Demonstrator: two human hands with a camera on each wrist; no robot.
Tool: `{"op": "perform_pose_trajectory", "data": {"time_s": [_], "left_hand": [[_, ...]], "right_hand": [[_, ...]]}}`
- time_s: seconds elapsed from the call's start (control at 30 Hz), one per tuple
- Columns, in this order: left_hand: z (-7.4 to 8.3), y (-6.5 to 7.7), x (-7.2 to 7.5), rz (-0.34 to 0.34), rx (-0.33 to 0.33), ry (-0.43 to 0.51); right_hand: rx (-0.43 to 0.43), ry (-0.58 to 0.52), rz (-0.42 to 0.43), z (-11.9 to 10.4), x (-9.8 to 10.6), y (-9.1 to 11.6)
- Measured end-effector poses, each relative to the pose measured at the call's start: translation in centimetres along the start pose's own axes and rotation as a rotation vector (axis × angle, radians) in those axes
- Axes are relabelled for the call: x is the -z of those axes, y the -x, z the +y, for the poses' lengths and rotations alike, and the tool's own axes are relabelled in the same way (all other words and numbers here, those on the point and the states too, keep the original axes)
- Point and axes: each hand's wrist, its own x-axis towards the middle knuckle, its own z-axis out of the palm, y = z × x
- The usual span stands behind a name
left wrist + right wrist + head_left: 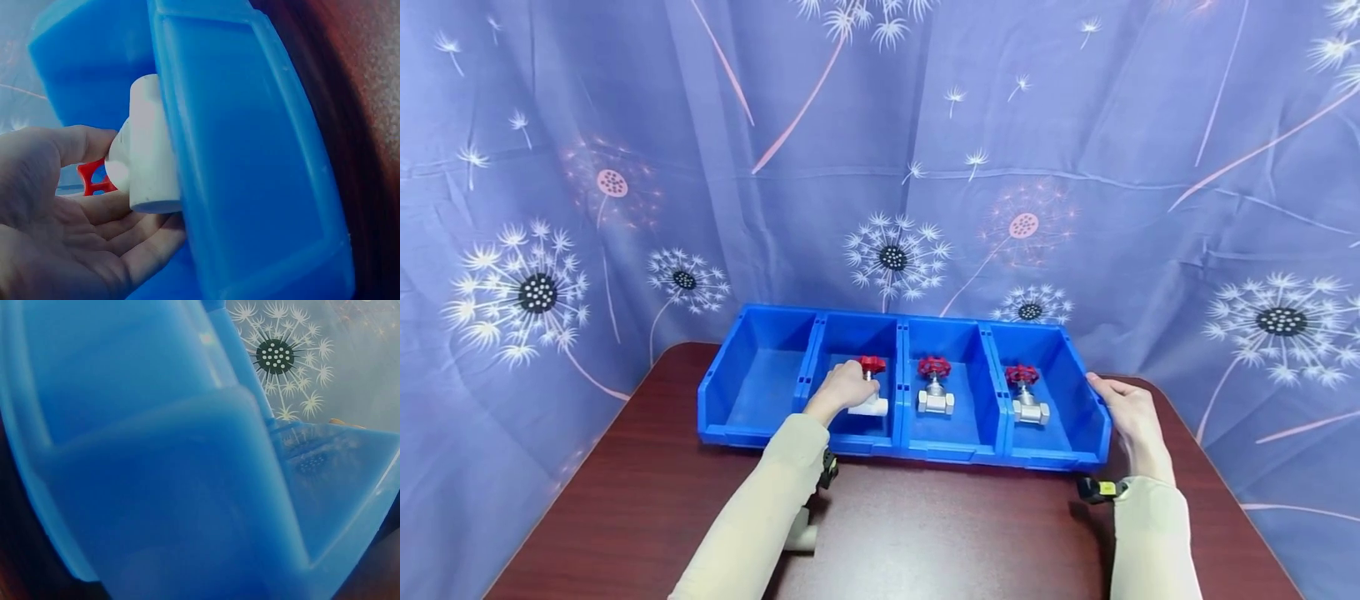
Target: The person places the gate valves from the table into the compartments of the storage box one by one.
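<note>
In the head view my left hand [842, 390] is inside the second compartment from the left of a blue divided bin [951, 454]. Its thumb and fingers pinch a white plastic pipe tee [153, 147], seen close up in the left wrist view. Just behind the tee shows a red handwheel [872, 364]; whatever lies under it is mostly hidden. My right hand [1138, 421] grips the bin's right side wall at the rim. Metal gate valves with red handwheels lie in the third compartment [936, 392] and the fourth compartment [1028, 400].
Another pale pipe fitting [801, 533] lies on the dark wooden table [940, 533], partly covered by the left forearm. The leftmost compartment [767, 383] shows its bare floor. A blue dandelion-print curtain [820, 208] hangs right behind the bin.
</note>
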Motion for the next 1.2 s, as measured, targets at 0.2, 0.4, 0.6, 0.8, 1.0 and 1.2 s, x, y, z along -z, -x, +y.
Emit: {"op": "perform_pose_trajectory", "data": {"time_s": [0.2,0.4,0.6,0.8,1.0,1.2], "left_hand": [[0.14,-0.64,-0.16,0.012,0.052,-0.065],[0.37,-0.61,-0.1,-0.017,0.097,-0.084],[0.55,-0.38,-0.35,-0.012,0.108,-0.082],[0.36,-0.27,-0.56,-0.023,0.118,-0.056],[0.13,-0.73,-0.57,-0.032,0.136,-0.026],[-0.01,-0.86,-0.58,-0.047,0.125,-0.041]], "right_hand": [[0.029,-0.037,-0.003,0.18,0.17,-0.12],[0.045,-0.043,-0.003,0.21,0.17,-0.06],[0.038,-0.025,-0.006,0.15,0.1,0.0],[0.038,-0.03,0.006,0.24,0.1,0.08],[0.038,-0.043,-0.001,0.15,0.04,0.1],[0.036,-0.036,0.01,0.1,0.12,0.1]]}}
